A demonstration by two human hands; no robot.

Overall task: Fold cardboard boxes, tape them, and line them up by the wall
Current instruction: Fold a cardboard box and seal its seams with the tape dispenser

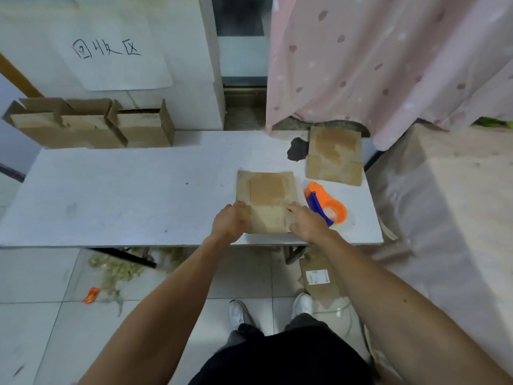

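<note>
The flat box (266,200) lies on the near right part of the white table (125,195), close to the near edge. The left hand (229,222) holds its near left corner with curled fingers. The right hand (306,222) rests on its near right corner with fingers fairly straight on top; I cannot tell if the thumb is under the card. The job now looks like opening this box up so it can stand. To do it well, I think both hands should lift the near end, push the two sides toward each other until it pops square, then fold the small flaps in before the big ones. The orange and blue tape holder (326,208) sits just right of the box, easy to grab next. Another flat piece (334,157) waits at the far right. Two open boxes (91,129) stand far left by the wall (111,23), and the new one should go beside them.
</note>
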